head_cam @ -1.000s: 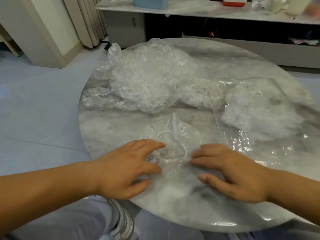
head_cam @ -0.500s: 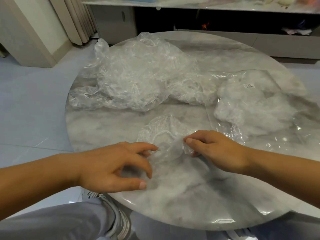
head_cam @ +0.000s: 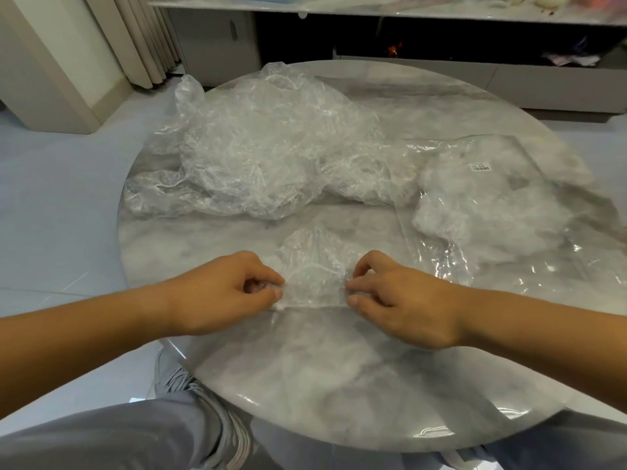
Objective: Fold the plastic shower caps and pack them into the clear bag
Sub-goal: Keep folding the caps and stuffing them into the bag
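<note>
Your left hand (head_cam: 220, 296) and right hand (head_cam: 403, 301) have their fingers (head_cam: 263, 268) pinched on opposite sides of the crinkled clear plastic shower cap (head_cam: 314, 273), which lies on the round grey marble worktop (head_cam: 339, 368). Hold its near edge taut and level while folding. The flat clear plastic bag (head_cam: 502, 212) lies near on your right.
</note>
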